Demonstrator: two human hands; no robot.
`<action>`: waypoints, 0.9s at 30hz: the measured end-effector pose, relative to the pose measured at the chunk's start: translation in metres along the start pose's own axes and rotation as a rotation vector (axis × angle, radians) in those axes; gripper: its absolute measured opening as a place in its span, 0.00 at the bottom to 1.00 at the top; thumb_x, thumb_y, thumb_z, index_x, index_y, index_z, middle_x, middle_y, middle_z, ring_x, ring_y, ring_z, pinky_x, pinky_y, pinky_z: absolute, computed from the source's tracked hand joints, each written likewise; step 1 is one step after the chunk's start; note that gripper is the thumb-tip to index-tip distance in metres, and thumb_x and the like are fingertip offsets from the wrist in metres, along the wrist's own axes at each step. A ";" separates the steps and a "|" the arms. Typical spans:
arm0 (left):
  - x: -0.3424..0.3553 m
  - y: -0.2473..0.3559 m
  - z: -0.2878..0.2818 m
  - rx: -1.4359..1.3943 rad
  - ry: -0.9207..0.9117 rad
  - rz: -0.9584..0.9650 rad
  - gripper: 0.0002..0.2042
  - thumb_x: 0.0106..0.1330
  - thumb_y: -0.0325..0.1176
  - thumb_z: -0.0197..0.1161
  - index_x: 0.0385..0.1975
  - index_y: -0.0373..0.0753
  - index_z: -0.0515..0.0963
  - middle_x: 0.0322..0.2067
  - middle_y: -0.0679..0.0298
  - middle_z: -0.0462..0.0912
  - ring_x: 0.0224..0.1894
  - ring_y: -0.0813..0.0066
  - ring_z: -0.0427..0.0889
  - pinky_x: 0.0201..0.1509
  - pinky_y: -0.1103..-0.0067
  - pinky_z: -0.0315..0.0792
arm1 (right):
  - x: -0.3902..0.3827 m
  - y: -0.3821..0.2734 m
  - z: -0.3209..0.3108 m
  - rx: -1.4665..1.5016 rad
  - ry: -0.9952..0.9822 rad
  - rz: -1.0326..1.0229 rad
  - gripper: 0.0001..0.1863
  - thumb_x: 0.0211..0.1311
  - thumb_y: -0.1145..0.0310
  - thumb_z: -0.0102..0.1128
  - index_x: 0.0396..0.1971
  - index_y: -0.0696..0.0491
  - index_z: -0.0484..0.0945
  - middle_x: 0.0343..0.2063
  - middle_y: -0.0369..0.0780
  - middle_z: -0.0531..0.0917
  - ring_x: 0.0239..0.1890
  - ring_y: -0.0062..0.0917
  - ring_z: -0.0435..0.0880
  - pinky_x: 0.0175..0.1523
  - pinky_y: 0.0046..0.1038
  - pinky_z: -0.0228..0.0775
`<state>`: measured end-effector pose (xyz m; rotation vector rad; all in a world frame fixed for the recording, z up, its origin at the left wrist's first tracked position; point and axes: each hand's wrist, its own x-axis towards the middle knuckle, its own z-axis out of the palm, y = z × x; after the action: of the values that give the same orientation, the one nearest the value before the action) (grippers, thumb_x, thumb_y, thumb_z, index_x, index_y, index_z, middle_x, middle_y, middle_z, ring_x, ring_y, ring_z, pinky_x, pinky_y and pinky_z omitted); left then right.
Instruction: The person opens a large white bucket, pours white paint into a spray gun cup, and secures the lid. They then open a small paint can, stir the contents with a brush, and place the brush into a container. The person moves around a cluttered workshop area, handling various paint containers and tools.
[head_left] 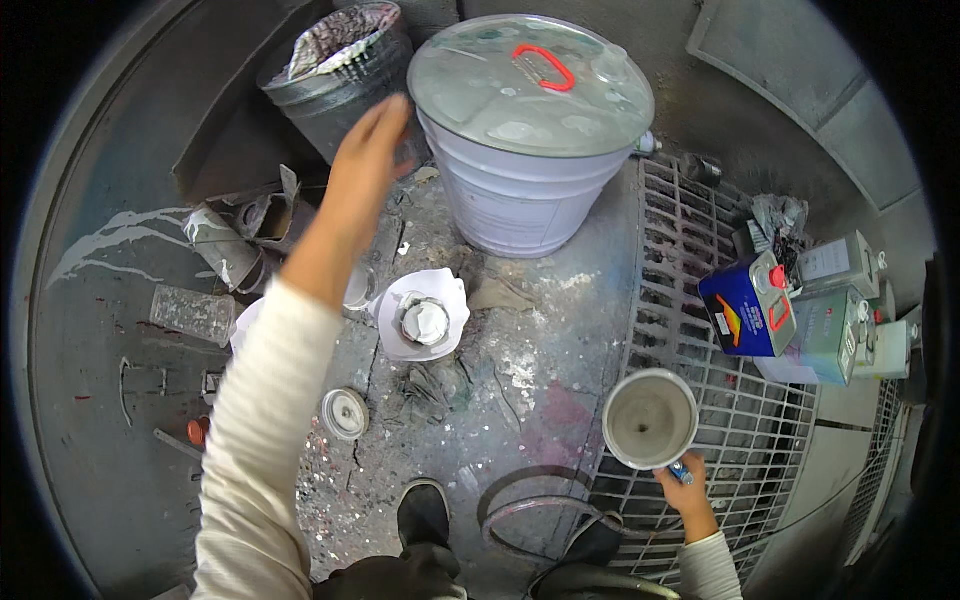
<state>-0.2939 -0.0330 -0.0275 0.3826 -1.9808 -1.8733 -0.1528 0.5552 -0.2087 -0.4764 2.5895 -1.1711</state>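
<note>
My left hand, somewhat blurred, is raised at the left side of a large white drum. Its fingers are apart and nothing shows in them; I cannot tell whether it touches the drum. A grey lid with a red handle covers the drum. At lower right, my right hand is closed around the blue-and-metal part of what looks like a spray gun. Above that hand is its open round cup, greyish inside; most of the gun is hidden underneath.
Left of the drum stands a metal bucket with a crumpled liner. White paper with a small can and a round lid lie on the stained floor. A hose loops near my feet. Solvent cans stand beside the floor grating.
</note>
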 end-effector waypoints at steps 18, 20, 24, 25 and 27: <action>-0.110 -0.219 -0.119 0.510 0.730 -0.027 0.42 0.51 0.41 0.82 0.63 0.27 0.68 0.60 0.42 0.76 0.65 0.46 0.74 0.71 0.61 0.64 | -0.054 0.000 0.013 -0.049 0.119 -0.014 0.24 0.55 0.60 0.78 0.47 0.61 0.83 0.29 0.46 0.87 0.28 0.36 0.86 0.37 0.36 0.77; -0.105 -0.208 -0.112 0.433 0.692 0.008 0.39 0.53 0.40 0.81 0.61 0.28 0.70 0.57 0.44 0.78 0.61 0.49 0.77 0.67 0.62 0.68 | -0.062 0.004 0.013 0.012 0.109 0.095 0.24 0.57 0.61 0.77 0.47 0.61 0.83 0.26 0.45 0.86 0.26 0.33 0.85 0.36 0.35 0.76; -0.101 -0.203 -0.089 0.301 0.535 0.051 0.35 0.55 0.40 0.81 0.58 0.29 0.72 0.52 0.47 0.81 0.56 0.54 0.81 0.60 0.67 0.74 | -0.067 0.003 0.012 -0.040 0.079 0.064 0.23 0.60 0.65 0.74 0.51 0.63 0.81 0.22 0.44 0.84 0.20 0.29 0.82 0.31 0.33 0.75; -0.100 -0.205 -0.085 0.310 0.471 0.021 0.35 0.54 0.40 0.81 0.58 0.29 0.72 0.52 0.46 0.81 0.56 0.54 0.82 0.61 0.67 0.74 | -0.066 0.001 0.013 -0.089 0.094 0.042 0.23 0.61 0.66 0.74 0.51 0.63 0.81 0.22 0.43 0.84 0.19 0.28 0.82 0.30 0.33 0.74; -0.102 -0.208 -0.081 0.387 0.339 -0.088 0.39 0.54 0.40 0.81 0.63 0.31 0.69 0.59 0.43 0.78 0.60 0.47 0.80 0.64 0.64 0.73 | -0.064 -0.004 0.012 0.077 0.072 0.189 0.23 0.61 0.65 0.74 0.52 0.64 0.81 0.23 0.43 0.84 0.20 0.28 0.82 0.29 0.32 0.74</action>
<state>-0.1802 -0.0737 -0.2411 0.8476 -2.1013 -1.3491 -0.0891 0.5699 -0.2076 -0.1721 2.5711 -1.2377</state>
